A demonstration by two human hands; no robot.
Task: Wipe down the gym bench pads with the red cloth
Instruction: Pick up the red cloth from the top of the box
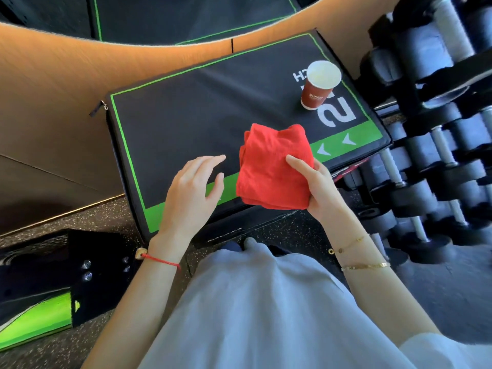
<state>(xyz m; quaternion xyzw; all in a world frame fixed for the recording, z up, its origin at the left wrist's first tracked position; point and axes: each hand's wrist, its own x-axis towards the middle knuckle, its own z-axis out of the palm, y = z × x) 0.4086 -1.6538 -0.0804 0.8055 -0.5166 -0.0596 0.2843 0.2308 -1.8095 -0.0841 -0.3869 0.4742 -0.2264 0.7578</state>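
Padded box [186, 115]: a large black pad with a thin green outline and a broad green band with white arrows along its near edge; white lettering and a big "2" sit at its right end. It stands on a dark speckled floor against a wood-toned wall.
Dumbbell rack [436, 161]: tiers of dark dumbbells with pale handles, just beside the pad's right edge.
Person: seen from above, in pale clothing, both bare forearms reaching over the pad's near edge.
Red cloth [274, 166]: folded into a thick wad, held up over the near right part of the pad, overlapping the green band.
Left hand [191, 193]: empty, palm down, fingers loosely spread and slightly curled, hovering just left of the cloth without touching it; a red string bracelet on the wrist.
Right hand [319, 187]: grips the cloth's right edge, thumb laid across the top, the other fingers wrapped underneath; thin gold bracelets on the wrist.
Paper cup [318, 85]: red with a white rim, upright on the pad's far right corner over the lettering, well apart from the cloth.
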